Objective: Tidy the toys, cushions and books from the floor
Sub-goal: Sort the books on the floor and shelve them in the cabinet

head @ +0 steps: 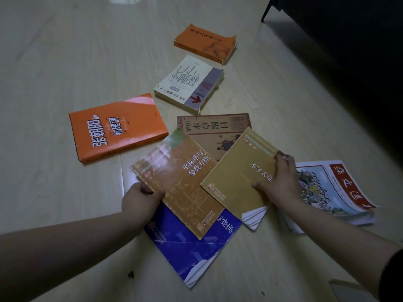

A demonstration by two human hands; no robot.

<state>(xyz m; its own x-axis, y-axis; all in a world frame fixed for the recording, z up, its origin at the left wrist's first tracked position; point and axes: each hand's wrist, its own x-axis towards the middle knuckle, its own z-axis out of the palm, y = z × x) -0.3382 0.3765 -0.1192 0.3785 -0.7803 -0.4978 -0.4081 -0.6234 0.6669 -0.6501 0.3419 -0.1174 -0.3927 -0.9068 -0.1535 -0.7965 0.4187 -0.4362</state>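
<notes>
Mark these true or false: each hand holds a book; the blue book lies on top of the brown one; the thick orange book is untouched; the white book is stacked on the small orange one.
1. Each hand holds a book. True: left hand grips the brown book, right hand the yellow book.
2. Blue book on top. False: the blue book lies under the brown one.
3. Thick orange book untouched. True.
4. White book stacked on the small orange book. False: they lie apart.

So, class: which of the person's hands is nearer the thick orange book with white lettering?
Left. The left hand grips a brown booklet just below and right of the thick orange book; the right hand is farther right, on a yellow booklet.
</notes>
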